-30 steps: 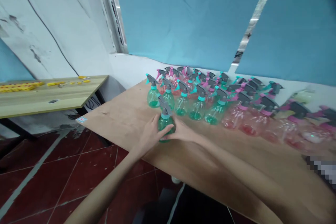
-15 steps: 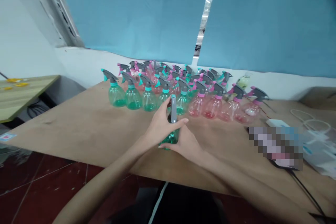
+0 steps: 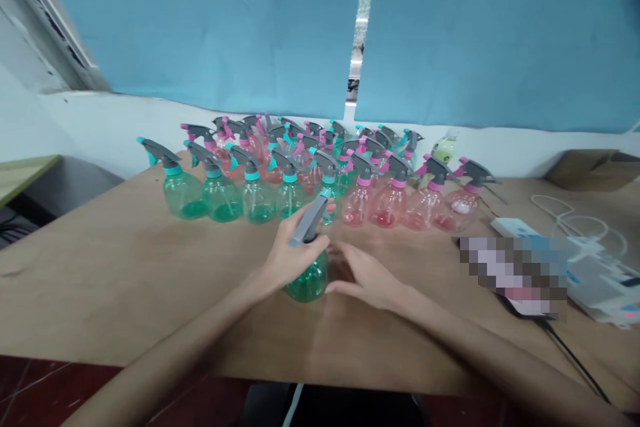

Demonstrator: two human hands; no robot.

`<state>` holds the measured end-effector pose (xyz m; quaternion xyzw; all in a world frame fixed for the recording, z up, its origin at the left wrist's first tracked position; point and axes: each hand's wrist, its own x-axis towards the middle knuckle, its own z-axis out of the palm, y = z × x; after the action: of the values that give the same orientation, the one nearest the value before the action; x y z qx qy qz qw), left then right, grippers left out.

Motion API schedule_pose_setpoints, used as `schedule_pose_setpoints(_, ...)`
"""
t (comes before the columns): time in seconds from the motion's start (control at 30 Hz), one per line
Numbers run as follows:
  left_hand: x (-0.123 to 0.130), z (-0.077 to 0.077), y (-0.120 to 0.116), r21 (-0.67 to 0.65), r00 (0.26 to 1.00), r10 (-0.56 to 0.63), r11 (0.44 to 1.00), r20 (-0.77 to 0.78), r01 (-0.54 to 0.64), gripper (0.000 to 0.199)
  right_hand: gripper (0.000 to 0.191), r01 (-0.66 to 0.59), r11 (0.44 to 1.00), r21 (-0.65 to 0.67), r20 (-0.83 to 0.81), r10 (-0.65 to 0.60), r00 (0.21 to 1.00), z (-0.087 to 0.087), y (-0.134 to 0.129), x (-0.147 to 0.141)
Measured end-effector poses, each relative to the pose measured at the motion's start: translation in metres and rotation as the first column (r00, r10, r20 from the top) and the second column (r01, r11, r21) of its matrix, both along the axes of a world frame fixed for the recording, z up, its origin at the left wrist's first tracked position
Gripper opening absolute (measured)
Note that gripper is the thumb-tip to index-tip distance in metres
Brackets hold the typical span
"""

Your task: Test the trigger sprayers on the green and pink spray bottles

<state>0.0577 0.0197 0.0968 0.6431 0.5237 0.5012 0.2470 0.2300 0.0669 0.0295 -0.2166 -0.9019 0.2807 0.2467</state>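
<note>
- Left hand (image 3: 285,257): wrapped round the neck of a green trigger spray bottle (image 3: 307,282), held just below frame centre; base contact with the brown tabletop (image 3: 125,293) cannot be told.
- Right hand (image 3: 377,280): loosened since half a second ago, fingers parted beside the bottle; touch uncertain.
- Grey spray head (image 3: 311,219): since swung aslant; bottle judged to be steered mainly by the left.
- Green bottles (image 3: 223,200), centre-left, and pink bottles (image 3: 387,203), centre-right: ranked beyond.

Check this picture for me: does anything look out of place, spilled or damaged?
Only a pixelated patch on the right of the table looks odd, hiding what lies there. The front-row spray bottles stand upright; no spill or damage shows.
</note>
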Motion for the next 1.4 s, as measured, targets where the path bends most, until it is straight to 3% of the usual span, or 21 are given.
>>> schedule_pose_setpoints(0.17,-0.008,0.007,0.0,-0.036,0.998,-0.012,0.999,-0.061,0.01,0.053,0.053,0.081,0.993,0.084,0.111,-0.09,0.99,-0.017,0.03,0.031)
schedule_pose_setpoints(0.33,-0.011,0.008,0.006,-0.074,0.995,-0.047,0.996,-0.087,0.04,0.052,0.058,0.079,0.987,0.14,0.127,-0.097,0.987,-0.028,0.035,0.033)
schedule_pose_setpoints(0.57,-0.011,0.014,0.013,-0.069,0.989,-0.033,0.997,-0.144,0.024,0.049,0.062,0.1,0.983,0.155,0.136,-0.121,0.983,-0.031,0.035,0.03)
schedule_pose_setpoints(0.83,-0.015,0.013,0.014,-0.009,0.986,0.01,1.0,-0.167,-0.012,0.026,0.066,0.106,0.979,0.172,0.165,-0.135,0.977,-0.033,0.036,0.028)
schedule_pose_setpoints(1.13,-0.02,0.01,0.02,-0.086,0.99,-0.117,0.99,-0.074,0.11,0.028,0.068,0.111,0.981,0.157,0.183,-0.139,0.973,-0.033,0.038,0.028)
schedule_pose_setpoints(1.4,-0.019,0.017,0.02,-0.16,0.982,-0.184,0.972,-0.051,0.174,0.022,0.068,0.102,0.98,0.168,0.192,-0.134,0.972,-0.029,0.038,0.028)
